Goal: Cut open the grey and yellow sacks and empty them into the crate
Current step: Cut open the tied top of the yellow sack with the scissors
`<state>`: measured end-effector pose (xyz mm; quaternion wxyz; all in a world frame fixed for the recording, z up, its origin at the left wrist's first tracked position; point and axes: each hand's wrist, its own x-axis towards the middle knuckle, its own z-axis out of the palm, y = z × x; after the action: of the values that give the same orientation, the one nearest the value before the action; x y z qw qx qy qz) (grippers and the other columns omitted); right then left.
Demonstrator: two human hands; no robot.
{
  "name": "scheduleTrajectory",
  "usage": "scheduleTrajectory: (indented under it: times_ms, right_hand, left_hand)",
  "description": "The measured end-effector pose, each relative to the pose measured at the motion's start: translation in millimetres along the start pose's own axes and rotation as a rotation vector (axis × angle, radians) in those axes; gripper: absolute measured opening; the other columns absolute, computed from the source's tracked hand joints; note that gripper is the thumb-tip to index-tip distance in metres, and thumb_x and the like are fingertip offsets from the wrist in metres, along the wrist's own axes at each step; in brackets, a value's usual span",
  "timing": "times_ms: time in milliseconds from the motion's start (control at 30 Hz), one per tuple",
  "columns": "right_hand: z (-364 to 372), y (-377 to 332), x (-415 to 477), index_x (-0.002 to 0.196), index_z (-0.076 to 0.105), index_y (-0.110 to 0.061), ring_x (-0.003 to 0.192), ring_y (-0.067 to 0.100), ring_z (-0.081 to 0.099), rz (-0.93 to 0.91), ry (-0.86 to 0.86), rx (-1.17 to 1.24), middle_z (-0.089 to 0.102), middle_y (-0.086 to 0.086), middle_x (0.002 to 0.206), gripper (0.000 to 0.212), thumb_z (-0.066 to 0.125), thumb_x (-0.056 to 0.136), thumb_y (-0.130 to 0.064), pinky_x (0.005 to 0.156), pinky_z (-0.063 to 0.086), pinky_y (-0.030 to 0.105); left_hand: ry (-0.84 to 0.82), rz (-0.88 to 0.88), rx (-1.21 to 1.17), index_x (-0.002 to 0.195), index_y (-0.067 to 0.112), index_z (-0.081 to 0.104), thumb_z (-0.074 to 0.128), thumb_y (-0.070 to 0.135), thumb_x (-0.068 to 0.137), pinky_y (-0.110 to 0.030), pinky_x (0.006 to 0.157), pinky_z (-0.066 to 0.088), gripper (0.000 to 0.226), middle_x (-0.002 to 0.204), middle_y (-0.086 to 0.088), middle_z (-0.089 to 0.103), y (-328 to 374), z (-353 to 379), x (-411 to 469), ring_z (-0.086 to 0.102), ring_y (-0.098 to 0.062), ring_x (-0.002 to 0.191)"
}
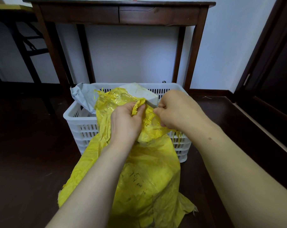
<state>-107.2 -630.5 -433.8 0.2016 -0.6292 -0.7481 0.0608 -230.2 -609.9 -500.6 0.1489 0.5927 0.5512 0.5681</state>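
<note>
A yellow woven sack drapes from the floor up over the front rim of the white slatted crate. Its frayed top edge lies over the crate. My left hand pinches a bunched fold of the yellow sack near its top. My right hand grips a small knife, whose thin blade points left and touches that fold. A white block sticks out of the sack's torn mouth above the crate. A grey sack lies crumpled in the crate's back left corner.
A dark wooden table stands against the white wall right behind the crate. Dark wood floor surrounds the crate. A dark door frame runs along the right, and dark furniture legs stand at the far left.
</note>
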Motion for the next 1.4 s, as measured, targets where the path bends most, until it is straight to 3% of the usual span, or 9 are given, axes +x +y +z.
scheduleTrajectory:
  times_ms: [200, 367, 467, 667, 933, 1067, 1133, 1267, 1400]
  right_hand:
    - [19, 6, 5, 0.061, 0.043, -0.014, 0.071, 0.026, 0.048, 0.014, 0.150, -0.036, 0.045, 0.000, 0.063, 0.031, 0.054, 0.090, -0.018, 0.053, 0.031, 0.028]
    - [-3, 36, 21, 0.054, 0.058, -0.007, 0.037, 0.014, 0.044, 0.207, 0.285, 0.683, 0.056, -0.004, 0.042, 0.035, 0.055, 0.089, -0.014, 0.040, 0.035, 0.023]
    - [-1, 45, 18, 0.056, 0.060, -0.007, 0.042, 0.016, 0.042, 0.191, 0.230, 0.658, 0.054, -0.001, 0.047, 0.030, 0.065, 0.084, -0.016, 0.040, 0.032, 0.021]
    - [13, 32, 15, 0.084, 0.069, -0.010, 0.078, 0.018, 0.064, 0.177, 0.067, 0.700, 0.068, 0.004, 0.083, 0.036, 0.090, 0.058, -0.024, 0.080, 0.053, 0.038]
    - [18, 33, 20, 0.055, 0.064, -0.018, 0.028, -0.002, 0.041, 0.234, 0.071, 0.858, 0.053, -0.011, 0.036, 0.025, 0.079, 0.071, -0.005, 0.041, 0.036, 0.018]
    - [22, 42, 23, 0.058, 0.068, -0.011, 0.055, 0.019, 0.062, 0.264, 0.154, 0.783, 0.070, 0.009, 0.065, 0.018, 0.077, 0.072, -0.004, 0.058, 0.055, 0.031]
    - [23, 58, 24, 0.058, 0.063, -0.011, 0.053, 0.021, 0.054, 0.350, 0.226, 0.710, 0.060, 0.007, 0.055, 0.024, 0.072, 0.080, -0.008, 0.051, 0.048, 0.024]
    - [19, 66, 23, 0.058, 0.058, -0.012, 0.056, 0.015, 0.048, 0.364, 0.111, 0.660, 0.054, 0.002, 0.050, 0.028, 0.075, 0.080, -0.014, 0.054, 0.042, 0.026]
    - [0, 51, 13, 0.069, 0.066, -0.007, 0.028, 0.003, 0.028, 0.299, -0.115, 0.743, 0.042, -0.010, 0.032, 0.017, 0.082, 0.071, -0.013, 0.033, 0.024, 0.013]
  left_hand:
    - [-0.109, 0.083, 0.104, 0.081, 0.009, 0.072, 0.063, 0.023, 0.088, -0.040, 0.065, 0.045, 0.018, 0.072, -0.022, 0.063, 9, 9, -11, 0.055, -0.043, 0.078]
    - [-0.127, -0.030, 0.151, 0.083, 0.007, 0.068, 0.062, 0.025, 0.089, -0.039, 0.069, 0.045, 0.020, 0.079, -0.019, 0.066, -2, 4, -12, 0.059, -0.039, 0.083]
    - [-0.093, -0.130, 0.019, 0.072, 0.021, 0.065, 0.066, 0.029, 0.078, -0.039, 0.071, 0.050, 0.010, 0.071, -0.007, 0.067, 0, -5, -5, 0.063, -0.032, 0.078]
    - [-0.123, -0.162, -0.110, 0.069, 0.026, 0.067, 0.074, 0.038, 0.059, -0.046, 0.071, 0.056, 0.017, 0.070, 0.001, 0.071, 15, -1, -8, 0.068, -0.027, 0.074]
    - [0.067, -0.146, -0.039, 0.060, 0.023, 0.066, 0.081, 0.038, 0.066, -0.043, 0.067, 0.055, 0.021, 0.061, 0.008, 0.069, 14, -16, -5, 0.067, -0.023, 0.067]
    - [0.075, -0.186, -0.093, 0.063, 0.017, 0.066, 0.082, 0.027, 0.069, -0.046, 0.072, 0.055, 0.020, 0.067, -0.002, 0.071, 14, -24, -1, 0.067, -0.024, 0.069]
    - [0.079, -0.221, -0.178, 0.061, 0.021, 0.065, 0.083, 0.021, 0.070, -0.045, 0.075, 0.057, 0.020, 0.066, 0.003, 0.071, 11, -31, 4, 0.068, -0.018, 0.069]
    - [-0.036, -0.281, -0.246, 0.080, 0.019, 0.068, 0.079, 0.014, 0.075, -0.046, 0.083, 0.056, 0.013, 0.081, -0.001, 0.073, 14, -36, 4, 0.070, -0.023, 0.081]
    - [-0.114, -0.233, -0.053, 0.103, 0.012, 0.065, 0.086, 0.019, 0.064, -0.042, 0.086, 0.053, 0.045, 0.097, -0.004, 0.070, 14, -31, 4, 0.066, -0.024, 0.094]
